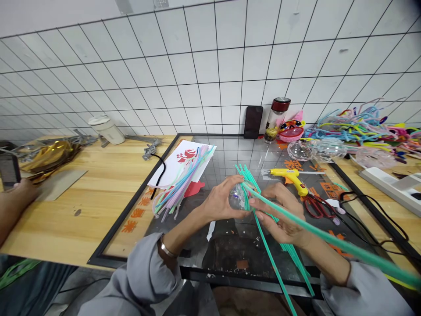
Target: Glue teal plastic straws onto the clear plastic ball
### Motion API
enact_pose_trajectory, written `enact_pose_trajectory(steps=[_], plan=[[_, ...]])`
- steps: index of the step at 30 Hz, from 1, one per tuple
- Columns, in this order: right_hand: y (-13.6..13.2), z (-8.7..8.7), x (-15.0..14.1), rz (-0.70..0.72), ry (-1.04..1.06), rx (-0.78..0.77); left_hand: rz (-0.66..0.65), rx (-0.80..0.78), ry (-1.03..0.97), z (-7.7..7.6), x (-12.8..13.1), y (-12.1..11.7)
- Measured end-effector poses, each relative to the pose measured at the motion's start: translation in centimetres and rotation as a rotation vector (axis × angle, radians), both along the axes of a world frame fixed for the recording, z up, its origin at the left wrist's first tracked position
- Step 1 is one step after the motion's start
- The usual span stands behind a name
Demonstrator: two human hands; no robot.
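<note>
My left hand [226,197] is wrapped round a clear plastic ball [235,198] with green pipe cleaner along its right side. My right hand [279,210] pinches a green pipe cleaner [315,227] against that side; one long end runs toward the lower right, close to the camera. Another green strand [271,263] hangs down past the table's front edge. Under my right hand lies a bundle of green pipe cleaners [297,263] on the dark glass panel. To the left, pastel pipe cleaners [184,182] rest over a white sheet [167,161] with red print.
A yellow glue gun [291,175] and red-handled scissors [317,206] lie at right, beside black cables [371,206] and a white power strip [393,186]. Behind stand a phone [253,122] and a bottle [276,120]. Another person's hand [24,191] holds a phone at far left.
</note>
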State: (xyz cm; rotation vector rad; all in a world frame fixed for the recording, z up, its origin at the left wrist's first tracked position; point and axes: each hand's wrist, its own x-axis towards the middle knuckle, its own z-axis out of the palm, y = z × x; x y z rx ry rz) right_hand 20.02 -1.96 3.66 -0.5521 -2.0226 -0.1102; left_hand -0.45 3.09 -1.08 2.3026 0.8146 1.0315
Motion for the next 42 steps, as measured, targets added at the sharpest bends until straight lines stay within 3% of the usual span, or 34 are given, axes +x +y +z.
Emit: enact_pose_trajectory(steps=[5, 8, 10, 12, 15, 16, 18, 20, 22, 30, 36, 40, 42], plan=[[0.0, -1.6, -0.2, 0.078, -0.123, 0.092, 0.010, 0.000, -0.006, -0.2, -0.1, 0.1], [0.5, -2.5, 0.7, -0.017, -0.197, 0.202, 0.018, 0.009, 0.004, 0.0, -0.1, 0.0], [1.3, -2.9, 2.1, -0.206, -0.171, 0.222, 0.017, 0.013, 0.012, 0.0, -0.1, -0.1], [2.6, -3.0, 4.1, -0.553, -0.139, 0.109, 0.012, 0.017, 0.011, 0.0, -0.2, -0.1], [4.4, -3.0, 7.3, -1.078, -0.191, -0.223, 0.001, 0.027, 0.004, 0.0, -0.2, -0.1], [4.8, -3.0, 8.1, -1.183, -0.263, -0.354, -0.002, 0.026, 0.005, 0.0, -0.2, -0.1], [5.5, -3.1, 9.1, -1.259, -0.431, -0.612, -0.006, 0.017, 0.012, 0.1, -0.2, -0.1], [6.0, -3.3, 9.1, -1.259, -0.552, -0.799, -0.009, 0.012, 0.014, 0.1, -0.1, -0.1], [6.5, -3.6, 8.7, -1.266, -0.589, -0.889, -0.015, 0.018, 0.010, 0.2, -0.1, -0.1], [7.9, -3.9, 8.8, -1.298, -0.445, -0.968, -0.009, 0.019, 0.017, 0.1, 0.1, -0.3], [6.3, -2.1, 8.6, -1.265, -0.312, -0.811, 0.001, 0.053, 0.019, 0.0, 0.0, -0.2], [4.2, -1.6, 7.3, -1.007, -0.128, -0.468, -0.018, 0.069, 0.018, 0.0, 0.0, -0.1], [3.4, -1.5, 6.7, -0.935, -0.072, -0.372, -0.016, 0.075, 0.015, 0.0, 0.0, -0.1]])
